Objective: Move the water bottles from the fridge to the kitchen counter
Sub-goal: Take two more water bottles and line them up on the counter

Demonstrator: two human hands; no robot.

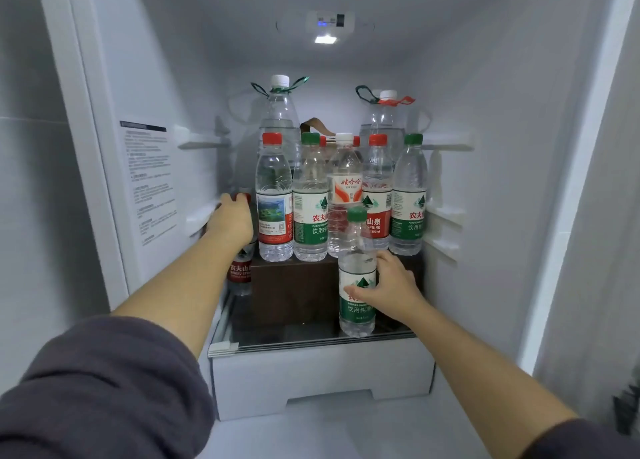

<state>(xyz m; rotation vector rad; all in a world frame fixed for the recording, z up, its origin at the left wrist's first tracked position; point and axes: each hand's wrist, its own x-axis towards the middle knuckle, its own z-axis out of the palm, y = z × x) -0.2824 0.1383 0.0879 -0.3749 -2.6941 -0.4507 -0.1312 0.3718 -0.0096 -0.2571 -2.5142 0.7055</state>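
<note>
Inside the open fridge, my right hand [389,287] grips a green-capped water bottle [356,251] standing on the glass shelf [311,334] at the front. My left hand [230,221] is wrapped over the top of a red-capped, red-labelled bottle [240,273] at the shelf's left, hiding most of its neck. Several more bottles stand in a row on a dark brown box [294,285]: one red-capped [274,199], green-capped [310,195], white-capped [344,188], another red-capped [377,188] and green-capped [408,195]. Two large bottles [280,112] [386,119] stand behind.
The fridge's white side walls have shelf rails [204,143] left and right [446,216]. A white drawer [322,372] sits under the glass shelf. A printed label [149,181] is on the left wall. The interior light [325,39] shines at the top.
</note>
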